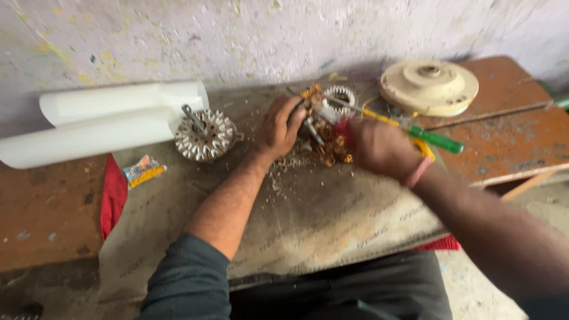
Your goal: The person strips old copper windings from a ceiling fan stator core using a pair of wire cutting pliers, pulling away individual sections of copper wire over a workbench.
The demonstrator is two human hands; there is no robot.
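Left hand (278,127) curled, clamped on wound stator (325,127); right hand (379,148) fisted round screwdriver (415,131) (blurred), tip at windings.

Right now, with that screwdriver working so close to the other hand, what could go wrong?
The screwdriver in the right hand points toward the left hand gripping the wound motor core; a slip could jab the fingers. Loose copper wire scraps may prick skin. The second core leans against the white rolls and might get knocked.
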